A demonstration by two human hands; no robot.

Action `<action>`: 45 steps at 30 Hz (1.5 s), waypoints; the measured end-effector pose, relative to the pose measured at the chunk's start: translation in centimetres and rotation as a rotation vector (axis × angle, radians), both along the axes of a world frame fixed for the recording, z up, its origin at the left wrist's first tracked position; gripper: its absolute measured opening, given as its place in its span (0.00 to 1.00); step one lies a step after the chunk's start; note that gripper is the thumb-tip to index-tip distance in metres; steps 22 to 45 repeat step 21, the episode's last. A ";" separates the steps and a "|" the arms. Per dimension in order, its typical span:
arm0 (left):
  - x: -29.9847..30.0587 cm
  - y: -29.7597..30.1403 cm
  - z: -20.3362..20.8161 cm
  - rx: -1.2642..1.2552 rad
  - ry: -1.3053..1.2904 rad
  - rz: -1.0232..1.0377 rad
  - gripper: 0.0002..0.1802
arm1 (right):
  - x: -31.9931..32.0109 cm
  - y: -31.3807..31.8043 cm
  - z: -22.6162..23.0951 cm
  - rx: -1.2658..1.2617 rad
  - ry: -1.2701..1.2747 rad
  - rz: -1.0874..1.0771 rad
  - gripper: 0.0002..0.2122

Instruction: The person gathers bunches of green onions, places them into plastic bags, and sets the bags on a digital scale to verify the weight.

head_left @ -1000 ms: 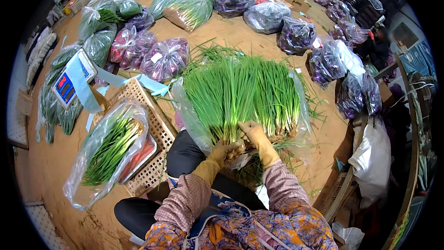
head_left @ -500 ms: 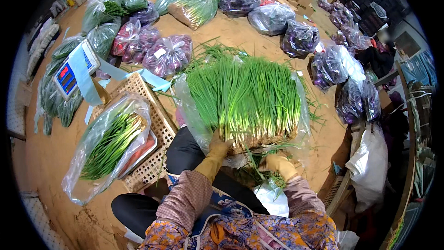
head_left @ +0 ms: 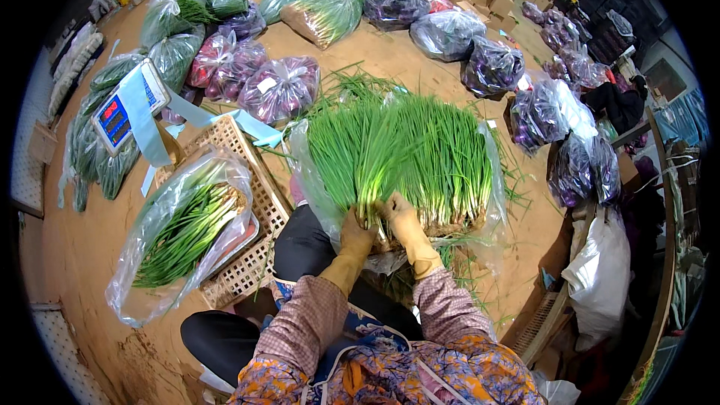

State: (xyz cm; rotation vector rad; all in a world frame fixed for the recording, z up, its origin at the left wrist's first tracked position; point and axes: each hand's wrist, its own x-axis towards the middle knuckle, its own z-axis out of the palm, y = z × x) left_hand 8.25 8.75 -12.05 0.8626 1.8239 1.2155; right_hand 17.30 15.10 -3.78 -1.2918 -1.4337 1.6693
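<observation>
A wide row of spring onions [head_left: 442,157] lies in front of me on a clear plastic sheet [head_left: 317,196], green tops pointing away and white root ends toward me. My left hand [head_left: 358,234], in a tan glove, is closed round the white ends of a spring onion bunch [head_left: 369,193] at the row's left side. Beside it, my right hand [head_left: 401,215], gloved the same way, has its fingers closed on the right side of that bunch's stems. The leaves of this bunch are slightly blurred, and the right fingertips are partly hidden among the stems.
At my left, a clear bag of spring onions [head_left: 187,229] sits over a scale pan beside a wooden slatted crate [head_left: 276,217]. The scale's display [head_left: 116,121] stands behind. Bags of purple vegetables [head_left: 281,90] ring the floor; a white sack [head_left: 600,270] stands at right.
My right hand has moved up and left, away from the loose green scraps below the row, to the bunch beside my left hand. The bunch's leaves have shifted.
</observation>
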 end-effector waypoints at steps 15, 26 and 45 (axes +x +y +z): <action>1.2 -0.4 3.6 -0.250 0.523 -0.431 0.39 | 7.0 -3.0 2.8 -0.376 -0.358 0.154 0.33; 1.2 0.2 -0.6 -0.164 -0.114 -0.384 0.47 | 4.3 -0.4 -10.1 -0.337 0.070 -0.082 0.41; 1.2 0.2 -0.6 -0.164 -0.114 -0.384 0.47 | 4.3 -0.4 -10.1 -0.337 0.070 -0.082 0.41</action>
